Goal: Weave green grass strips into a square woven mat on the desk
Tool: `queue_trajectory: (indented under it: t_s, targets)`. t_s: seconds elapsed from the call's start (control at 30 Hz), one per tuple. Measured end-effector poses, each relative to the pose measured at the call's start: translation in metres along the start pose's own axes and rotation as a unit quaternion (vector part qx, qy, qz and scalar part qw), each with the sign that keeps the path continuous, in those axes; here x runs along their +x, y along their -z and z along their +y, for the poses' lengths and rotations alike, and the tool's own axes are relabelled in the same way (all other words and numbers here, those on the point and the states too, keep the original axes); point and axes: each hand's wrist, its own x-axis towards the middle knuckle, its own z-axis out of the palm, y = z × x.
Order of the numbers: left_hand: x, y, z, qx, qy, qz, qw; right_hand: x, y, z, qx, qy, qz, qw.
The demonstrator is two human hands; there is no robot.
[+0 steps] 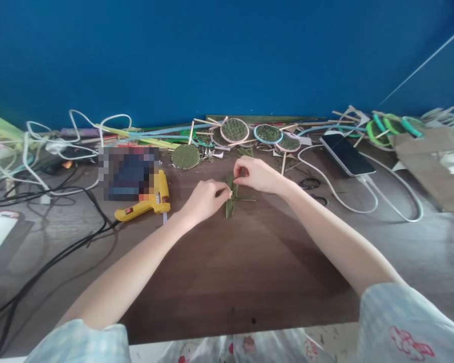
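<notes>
Checked sleeves (pixel 81 344), left grip (pixel 206 200) nearly closed over green strips (pixel 230 207), right grip (pixel 258 174) curled beside them, holds unclear

Thin green strips (pixel 230 210): narrow bundle on brown tabletop (pixel 249 272), few jutting right; tiny pale piece (pixel 230 194) over bundle.

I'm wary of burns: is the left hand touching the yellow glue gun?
Apart. The head view shows a strip of bare tabletop between the left hand and the yellow glue gun.
</notes>
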Motion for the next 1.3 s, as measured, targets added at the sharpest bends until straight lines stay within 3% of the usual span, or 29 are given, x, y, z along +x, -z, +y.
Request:
queue_trajectory:
  t_s: [0.37,0.53,0.67,0.93,1.13,1.3]
  targets:
    - [0.004,0.002,-0.001,0.003,0.019,-0.025,0.999,-0.005,0.021,-0.021,0.120,-0.019,-0.140,0.983]
    - [0.002,0.004,0.002,-0.019,0.013,-0.027,0.999,-0.006,0.021,-0.026,0.111,-0.010,-0.179,0.978]
    - [0.001,0.004,0.003,-0.060,-0.006,-0.033,0.998,-0.007,0.021,-0.029,0.072,-0.009,-0.169,0.983]
    - [0.001,-0.003,0.001,-0.015,-0.027,-0.022,0.999,-0.008,0.021,-0.030,0.044,0.031,-0.128,0.990]
    - [0.000,-0.005,0.000,-0.046,-0.010,-0.018,0.999,-0.007,0.017,-0.025,0.071,-0.025,-0.083,0.994]
    - [0.001,-0.007,0.000,-0.012,-0.020,-0.026,0.999,-0.006,0.013,-0.020,0.088,-0.060,-0.085,0.991]
